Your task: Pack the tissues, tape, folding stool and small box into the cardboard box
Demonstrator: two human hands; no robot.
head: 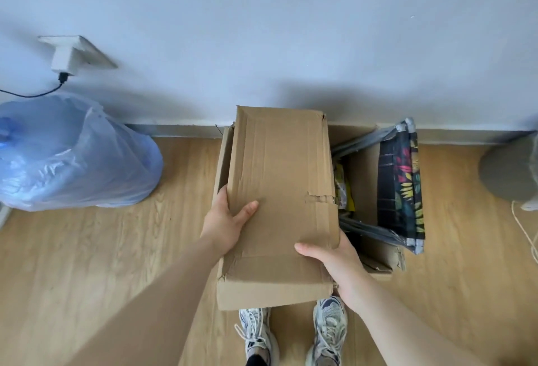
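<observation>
Starting at the left, a bulging translucent blue plastic bag (72, 153) sits on the pale wood-plank floor (102, 249) against the wall, under a white wall charger with a black cable (62, 62). It lies well apart from my work and blocks nothing.

My left hand (225, 227) grips the left edge of the plain brown small box (279, 191), thumb on top and fingers wrapped under. My right hand (339, 261) clamps the near right corner of the same box in the same way. Both hands are closed on it, and I hold it flat over the left half of the large open brown cardboard box (361, 179) that stands on the floor against the wall.

To the right, inside the carton, the folding stool with black leaf-print fabric and grey metal legs (400, 188) stands on edge against the right wall, poking above the rim. Between it and the small box I can see a yellow-printed packet (343, 191), perhaps the tissues; I cannot be sure. The tape I cannot find; it may be hidden beneath what I hold.

I judge the task close to done: the stool is in, and the small box only needs lowering. The free space beside the stool legs looks tight, so the box may catch on them or on the torn flap. A grey round base (509, 173) at the far right stands clear. My two trainers (329, 327) are just beside the carton's near wall.
</observation>
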